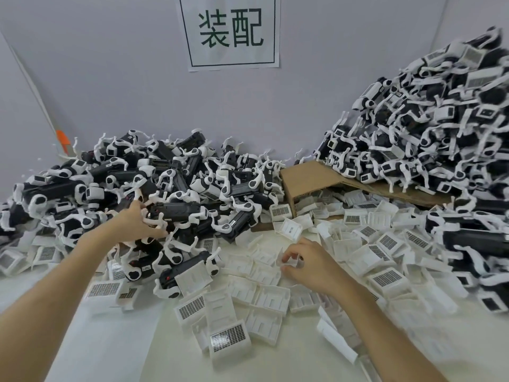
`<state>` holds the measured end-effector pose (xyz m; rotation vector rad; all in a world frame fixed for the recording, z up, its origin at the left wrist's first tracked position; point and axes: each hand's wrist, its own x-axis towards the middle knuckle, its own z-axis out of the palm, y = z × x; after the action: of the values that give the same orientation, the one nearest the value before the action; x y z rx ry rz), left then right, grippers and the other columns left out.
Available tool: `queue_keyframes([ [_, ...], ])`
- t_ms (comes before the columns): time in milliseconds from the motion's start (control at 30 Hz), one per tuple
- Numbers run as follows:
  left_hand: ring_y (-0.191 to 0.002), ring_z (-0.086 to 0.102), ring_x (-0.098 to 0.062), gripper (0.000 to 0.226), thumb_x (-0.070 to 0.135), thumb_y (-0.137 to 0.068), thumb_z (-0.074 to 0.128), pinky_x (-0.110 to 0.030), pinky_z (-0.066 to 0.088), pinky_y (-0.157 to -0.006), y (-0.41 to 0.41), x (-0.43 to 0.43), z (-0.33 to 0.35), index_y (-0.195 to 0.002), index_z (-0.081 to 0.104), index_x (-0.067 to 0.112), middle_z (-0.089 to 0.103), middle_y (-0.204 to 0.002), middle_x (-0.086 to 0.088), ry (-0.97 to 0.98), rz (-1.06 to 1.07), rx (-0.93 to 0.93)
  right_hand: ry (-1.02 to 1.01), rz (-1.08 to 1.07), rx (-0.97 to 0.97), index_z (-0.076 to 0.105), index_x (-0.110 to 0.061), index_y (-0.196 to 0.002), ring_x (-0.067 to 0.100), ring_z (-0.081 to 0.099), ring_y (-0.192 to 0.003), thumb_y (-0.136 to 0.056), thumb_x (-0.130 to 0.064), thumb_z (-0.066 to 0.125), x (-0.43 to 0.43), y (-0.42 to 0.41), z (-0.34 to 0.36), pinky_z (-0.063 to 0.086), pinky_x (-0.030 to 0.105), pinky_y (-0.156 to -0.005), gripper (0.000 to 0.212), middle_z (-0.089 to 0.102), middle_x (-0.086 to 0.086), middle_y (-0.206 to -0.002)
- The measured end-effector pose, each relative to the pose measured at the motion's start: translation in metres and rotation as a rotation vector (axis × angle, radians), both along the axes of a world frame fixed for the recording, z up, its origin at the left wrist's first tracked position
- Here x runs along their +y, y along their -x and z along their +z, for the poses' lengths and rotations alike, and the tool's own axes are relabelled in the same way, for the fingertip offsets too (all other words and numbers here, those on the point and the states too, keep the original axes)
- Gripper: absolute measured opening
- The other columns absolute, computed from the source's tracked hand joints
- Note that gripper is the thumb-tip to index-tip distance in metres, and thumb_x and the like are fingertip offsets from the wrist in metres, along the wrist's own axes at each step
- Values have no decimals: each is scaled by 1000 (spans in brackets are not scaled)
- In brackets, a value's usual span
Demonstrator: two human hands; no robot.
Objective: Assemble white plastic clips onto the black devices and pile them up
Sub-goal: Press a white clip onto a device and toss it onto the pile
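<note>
1. Nearest, the counter (96,340) carries loose clips (228,340) scattered flat, some showing a dark grid label.
2. The right hand (311,267) has its fingers curled and pinches one clip (292,262) that lies among the others. Blur leaves the hold not quite certain.
3. Farther left, the left hand (137,221) reaches into the left pile (170,172) and grips the end of a device (179,210), black with white arms.
4. The step in hand looks like fetching a pair: one device, one clip. Next, both need lifting clear of the tangle and bringing together before the clip is pressed on. The device's arms may snag on its neighbours.
5. Behind, a cardboard box (305,177) sits between the piles. The taller right pile (440,128), cut off by the frame edge, seems to be finished units.
6. The left fingertips are buried among the parts, and where the clip seats on the device cannot be made out.
</note>
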<state>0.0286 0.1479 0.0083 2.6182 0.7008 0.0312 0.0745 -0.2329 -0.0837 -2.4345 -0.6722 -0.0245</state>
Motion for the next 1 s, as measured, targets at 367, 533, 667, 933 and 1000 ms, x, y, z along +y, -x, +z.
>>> queue_keyframes([
  [367,-66,61,-31,64,46,-85,74,-39,52,-59,15,-18,26,-128,47,6,65,-79,-13,-317,138,-659,-32,-18,10,63,-37,-92,-2,51,-85,-91,-39,66,1,-1,0,35,14,-65,4,48,-16,-98],
  [533,-99,63,-33,71,57,-79,69,-49,53,-86,15,-21,63,-131,47,14,65,-110,-10,60,440,-986,-64,-29,25,70,-28,-97,3,55,-91,-92,-38,65,2,1,3,44,20,-73,12,53,-11,-99],
  [667,-101,61,-21,51,48,-87,71,-30,57,-59,18,-21,74,-127,54,21,59,-125,-3,1217,516,-872,-89,-35,47,69,-29,-93,2,55,-89,-92,-35,67,4,4,4,42,18,-70,6,55,-11,-100],
  [933,-84,63,-16,61,62,-80,70,-24,50,-82,47,-115,13,-108,65,9,71,-97,-4,1938,424,-665,-191,-76,-1,63,-21,-78,9,56,-69,-103,-31,51,4,4,8,43,28,-63,29,62,-5,-82],
  [1000,-87,63,-16,68,57,-78,76,-26,53,-78,54,-134,-4,-119,63,4,71,-99,-8,2054,296,-633,-263,-110,-67,49,-21,-67,9,43,-57,-106,-30,46,4,6,11,34,26,-56,40,51,-5,-65],
])
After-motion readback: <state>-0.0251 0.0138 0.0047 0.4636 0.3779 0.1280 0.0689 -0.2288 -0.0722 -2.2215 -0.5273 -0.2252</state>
